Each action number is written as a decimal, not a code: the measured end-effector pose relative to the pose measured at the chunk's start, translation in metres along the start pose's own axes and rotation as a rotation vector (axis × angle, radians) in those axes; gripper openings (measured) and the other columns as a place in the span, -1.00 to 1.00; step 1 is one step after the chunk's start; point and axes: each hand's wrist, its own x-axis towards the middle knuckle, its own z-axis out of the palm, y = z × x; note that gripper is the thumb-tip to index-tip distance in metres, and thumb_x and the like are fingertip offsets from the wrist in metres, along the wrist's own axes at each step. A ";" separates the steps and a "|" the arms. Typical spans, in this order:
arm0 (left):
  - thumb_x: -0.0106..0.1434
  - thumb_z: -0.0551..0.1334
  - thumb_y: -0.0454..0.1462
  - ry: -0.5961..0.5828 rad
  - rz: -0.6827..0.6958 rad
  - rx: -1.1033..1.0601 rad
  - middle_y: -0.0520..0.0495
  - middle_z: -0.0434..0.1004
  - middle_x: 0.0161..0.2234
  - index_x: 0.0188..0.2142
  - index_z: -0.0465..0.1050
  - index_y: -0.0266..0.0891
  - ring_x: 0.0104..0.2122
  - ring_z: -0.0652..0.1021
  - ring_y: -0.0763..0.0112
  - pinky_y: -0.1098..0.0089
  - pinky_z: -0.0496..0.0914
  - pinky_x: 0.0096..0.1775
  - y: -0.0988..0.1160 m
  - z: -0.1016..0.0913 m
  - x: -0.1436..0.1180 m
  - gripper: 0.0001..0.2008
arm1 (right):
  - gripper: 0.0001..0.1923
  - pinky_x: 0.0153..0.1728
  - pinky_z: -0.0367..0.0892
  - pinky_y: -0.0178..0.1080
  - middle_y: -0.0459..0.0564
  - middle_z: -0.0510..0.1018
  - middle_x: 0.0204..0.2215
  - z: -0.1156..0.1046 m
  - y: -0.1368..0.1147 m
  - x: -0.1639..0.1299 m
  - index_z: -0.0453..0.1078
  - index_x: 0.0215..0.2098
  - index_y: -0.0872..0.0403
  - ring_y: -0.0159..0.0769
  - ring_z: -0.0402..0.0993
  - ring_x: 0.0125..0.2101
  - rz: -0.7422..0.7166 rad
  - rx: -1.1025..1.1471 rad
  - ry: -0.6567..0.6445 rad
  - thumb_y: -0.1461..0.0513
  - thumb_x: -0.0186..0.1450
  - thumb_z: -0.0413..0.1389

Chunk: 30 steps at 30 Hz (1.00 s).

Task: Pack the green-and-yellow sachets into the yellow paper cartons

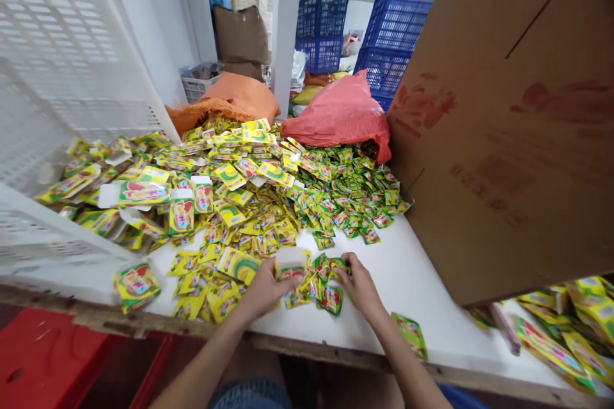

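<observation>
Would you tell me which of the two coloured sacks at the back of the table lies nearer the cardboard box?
The red sack: it lies right against the left edge of the cardboard box, while the orange sack sits further left, beyond the white post.

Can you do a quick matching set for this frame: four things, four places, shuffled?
Things:
1. left hand
2. cardboard box
3. blue crates
4. white crate

Places:
A. far back, stacked
B. left edge, tilted on the table
C. near table edge, on a white-topped pack
D. right side, over the table

Pairs: 1-C, 2-D, 3-A, 4-B
</observation>
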 end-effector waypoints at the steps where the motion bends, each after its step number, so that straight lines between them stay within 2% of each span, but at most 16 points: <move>1: 0.01 0.31 -0.20 -0.049 0.003 0.008 -0.13 0.59 -0.30 -0.25 0.47 -0.35 -0.32 0.54 0.27 0.36 0.39 -0.26 -0.001 0.007 -0.004 -0.68 | -0.79 -0.23 0.26 -0.22 0.01 0.41 -0.30 -0.005 -0.004 -0.009 0.22 -0.17 0.07 -0.25 0.35 -0.26 -0.048 0.020 -0.002 0.16 0.26 -0.07; 4: 0.03 0.29 -0.26 -0.171 0.010 0.029 -0.13 0.57 -0.26 -0.18 0.46 -0.34 -0.30 0.53 0.28 0.38 0.38 -0.27 -0.002 0.028 -0.010 -0.67 | -0.80 -0.16 0.24 -0.20 0.03 0.38 -0.25 -0.022 -0.017 -0.034 0.24 -0.14 0.05 -0.23 0.32 -0.19 -0.178 0.063 -0.022 0.19 0.30 -0.10; 8: 0.04 0.26 -0.33 -0.317 0.107 0.141 -0.09 0.52 -0.12 -0.05 0.41 -0.23 -0.16 0.49 0.27 0.38 0.31 -0.11 -0.002 0.052 -0.010 -0.58 | -0.81 -0.19 0.26 -0.22 0.02 0.37 -0.27 -0.034 -0.027 -0.058 0.25 -0.13 0.03 -0.24 0.33 -0.21 -0.182 0.083 -0.074 0.24 0.31 -0.11; 11: 0.05 0.23 -0.29 -0.387 0.084 0.355 -0.07 0.57 -0.23 -0.12 0.46 -0.23 -0.24 0.51 0.24 0.37 0.33 -0.18 -0.006 0.058 -0.008 -0.65 | -0.82 -0.19 0.27 -0.23 0.02 0.36 -0.27 -0.027 -0.026 -0.071 0.27 -0.18 0.04 -0.24 0.32 -0.20 -0.154 0.100 -0.093 0.27 0.29 -0.10; 15: 0.05 0.22 -0.23 -0.473 0.049 0.529 -0.07 0.57 -0.39 -0.29 0.51 -0.30 -0.39 0.50 0.27 0.42 0.31 -0.35 -0.012 0.054 -0.003 -0.76 | -0.83 -0.19 0.25 -0.24 0.01 0.39 -0.29 -0.011 -0.020 -0.082 0.28 -0.21 0.05 -0.25 0.33 -0.23 -0.086 0.188 -0.096 0.24 0.29 -0.12; 18: 0.03 0.23 -0.25 -0.506 0.063 0.492 -0.03 0.54 -0.42 -0.31 0.48 -0.31 -0.43 0.46 0.35 0.47 0.29 -0.38 -0.014 0.053 0.002 -0.77 | -0.79 -0.25 0.25 -0.26 -0.02 0.41 -0.36 -0.004 -0.021 -0.081 0.27 -0.26 0.07 -0.27 0.34 -0.31 0.050 0.305 -0.004 0.15 0.30 -0.12; 23: 0.02 0.22 -0.27 -0.582 -0.041 0.330 0.05 0.45 -0.51 -0.35 0.45 -0.32 -0.51 0.37 0.47 0.52 0.25 -0.45 -0.022 0.066 0.002 -0.81 | -0.65 -0.39 0.23 -0.30 -0.07 0.40 -0.51 0.011 -0.031 -0.066 0.26 -0.42 0.08 -0.30 0.32 -0.44 0.304 0.539 0.310 0.00 0.26 -0.14; 26: 0.01 0.23 -0.30 -0.598 -0.065 0.249 0.07 0.42 -0.50 -0.35 0.44 -0.31 -0.50 0.35 0.50 0.53 0.25 -0.43 -0.024 0.070 -0.003 -0.83 | -0.58 -0.46 0.22 -0.32 -0.09 0.39 -0.56 0.018 -0.036 -0.059 0.28 -0.46 0.09 -0.31 0.31 -0.49 0.402 0.659 0.428 -0.07 0.22 -0.12; 30: 0.05 0.22 -0.28 -0.583 -0.090 0.110 0.06 0.43 -0.47 -0.24 0.43 -0.31 -0.51 0.34 0.52 0.52 0.26 -0.42 -0.015 0.066 -0.007 -0.75 | -0.54 -0.52 0.17 -0.33 -0.09 0.39 -0.60 0.017 -0.044 -0.055 0.32 -0.46 0.10 -0.33 0.27 -0.55 0.444 0.569 0.502 -0.09 0.21 -0.12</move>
